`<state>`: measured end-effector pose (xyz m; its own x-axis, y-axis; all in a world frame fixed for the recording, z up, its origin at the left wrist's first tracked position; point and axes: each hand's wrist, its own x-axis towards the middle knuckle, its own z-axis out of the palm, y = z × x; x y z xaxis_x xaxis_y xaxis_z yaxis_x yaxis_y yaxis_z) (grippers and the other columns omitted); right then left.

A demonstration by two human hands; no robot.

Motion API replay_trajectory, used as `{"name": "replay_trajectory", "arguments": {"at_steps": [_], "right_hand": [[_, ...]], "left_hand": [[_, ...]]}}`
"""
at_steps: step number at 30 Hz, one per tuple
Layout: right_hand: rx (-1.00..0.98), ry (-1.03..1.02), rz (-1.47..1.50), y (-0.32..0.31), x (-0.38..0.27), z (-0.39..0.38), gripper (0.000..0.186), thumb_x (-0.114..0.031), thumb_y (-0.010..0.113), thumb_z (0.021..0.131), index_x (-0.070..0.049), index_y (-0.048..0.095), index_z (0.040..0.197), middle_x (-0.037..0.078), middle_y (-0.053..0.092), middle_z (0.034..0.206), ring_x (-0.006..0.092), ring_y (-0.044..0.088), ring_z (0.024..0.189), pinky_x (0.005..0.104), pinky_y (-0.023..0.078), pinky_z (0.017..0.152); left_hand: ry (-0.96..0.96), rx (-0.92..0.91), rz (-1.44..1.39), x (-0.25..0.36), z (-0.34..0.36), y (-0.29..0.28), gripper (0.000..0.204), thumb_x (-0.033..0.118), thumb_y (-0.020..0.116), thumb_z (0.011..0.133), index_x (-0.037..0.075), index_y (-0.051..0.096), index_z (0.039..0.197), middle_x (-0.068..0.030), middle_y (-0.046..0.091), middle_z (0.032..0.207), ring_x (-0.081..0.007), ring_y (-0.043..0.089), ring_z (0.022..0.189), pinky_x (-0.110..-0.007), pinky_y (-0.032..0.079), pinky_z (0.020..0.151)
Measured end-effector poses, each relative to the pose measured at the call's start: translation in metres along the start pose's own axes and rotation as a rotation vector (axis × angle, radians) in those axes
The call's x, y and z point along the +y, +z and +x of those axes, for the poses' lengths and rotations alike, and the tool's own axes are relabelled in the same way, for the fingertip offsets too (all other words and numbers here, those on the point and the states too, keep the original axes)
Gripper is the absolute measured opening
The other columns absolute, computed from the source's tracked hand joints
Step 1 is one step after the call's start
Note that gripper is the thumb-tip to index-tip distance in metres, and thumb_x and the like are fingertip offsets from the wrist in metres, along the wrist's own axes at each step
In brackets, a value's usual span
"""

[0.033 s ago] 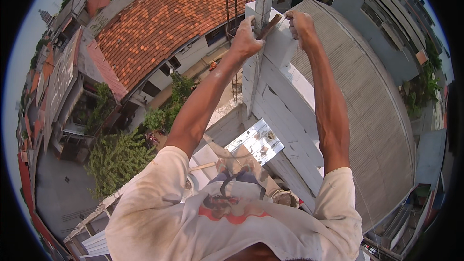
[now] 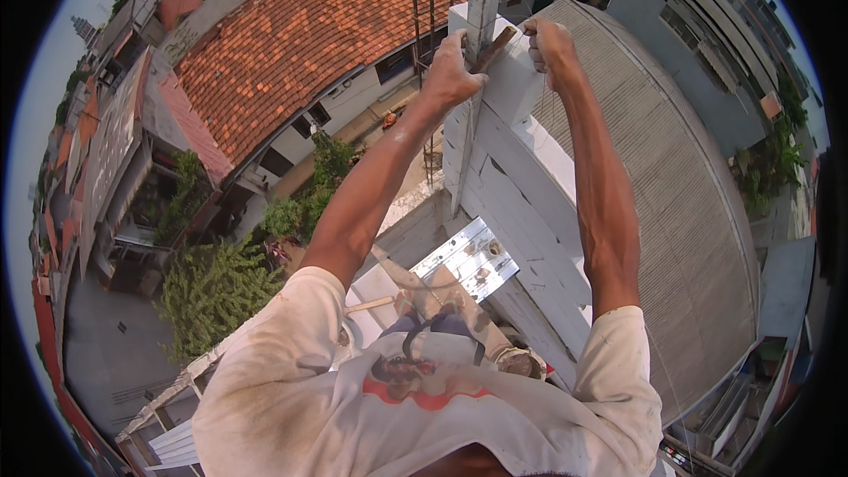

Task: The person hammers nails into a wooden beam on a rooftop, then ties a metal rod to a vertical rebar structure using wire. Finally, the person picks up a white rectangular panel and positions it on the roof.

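Note:
My left hand [image 2: 450, 75] grips the left side of a tall grey post [image 2: 482, 0], its thumb beside the lower end of a short brown stick [image 2: 496, 46]. This stick slants across the post in front of a white block [image 2: 514, 93] on top of the wall. Just right of the stick, my right hand [image 2: 551, 46] is closed in a pinch. What it holds is too small to name; a thin line seems to hang below it. White blocks make up the wall [image 2: 508, 181], with dark gaps in some joints.
Thin steel bars [image 2: 430, 0] stand left of the post. By my feet lie a shiny metal sheet [image 2: 473, 256] and a wooden handle [image 2: 369, 304]; a bucket [image 2: 521, 362] stands right of my legs. Beyond the wall is a corrugated roof [image 2: 654, 177], with a tiled roof [image 2: 300, 44] far below left.

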<state>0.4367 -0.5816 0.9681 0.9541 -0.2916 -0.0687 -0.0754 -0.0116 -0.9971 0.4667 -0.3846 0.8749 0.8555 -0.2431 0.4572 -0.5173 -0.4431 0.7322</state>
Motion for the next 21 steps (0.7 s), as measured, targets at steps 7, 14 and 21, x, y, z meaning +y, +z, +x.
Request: {"name": "replay_trajectory", "arguments": {"at_steps": [7, 14, 21], "right_hand": [[-0.096, 0.057, 0.113, -0.003, -0.011, 0.001, 0.021, -0.021, 0.059, 0.098, -0.011, 0.056, 0.079, -0.009, 0.038, 0.059, 0.0051, 0.028, 0.044, 0.0272, 0.020, 0.040], [-0.165, 0.103, 0.223, -0.006, -0.023, 0.006, 0.022, -0.020, 0.055, 0.103, -0.006, 0.061, 0.086, -0.011, 0.032, 0.059, 0.0035, 0.022, 0.044, 0.0253, 0.017, 0.040], [0.105, -0.504, -0.585, -0.060, 0.012, 0.025, 0.037, -0.025, 0.054, 0.101, 0.006, 0.068, 0.118, 0.014, 0.075, 0.091, 0.0296, 0.072, 0.084, 0.0399, 0.055, 0.076]], "left_hand": [[0.057, 0.074, 0.048, -0.006, 0.002, 0.008, 0.088, 0.022, 0.093, 0.072, -0.006, 0.048, 0.142, -0.0274, 0.062, 0.132, -0.0396, 0.061, 0.126, -0.044, 0.048, 0.108], [0.092, 0.098, 0.016, -0.001, 0.003, 0.008, 0.079, 0.022, 0.090, 0.076, -0.006, 0.051, 0.139, -0.0281, 0.068, 0.123, -0.0395, 0.068, 0.116, -0.044, 0.052, 0.103], [0.034, 0.076, 0.033, 0.002, 0.006, 0.005, 0.075, 0.024, 0.089, 0.077, -0.007, 0.054, 0.135, -0.0273, 0.070, 0.123, -0.0375, 0.069, 0.116, -0.042, 0.053, 0.102]]}}
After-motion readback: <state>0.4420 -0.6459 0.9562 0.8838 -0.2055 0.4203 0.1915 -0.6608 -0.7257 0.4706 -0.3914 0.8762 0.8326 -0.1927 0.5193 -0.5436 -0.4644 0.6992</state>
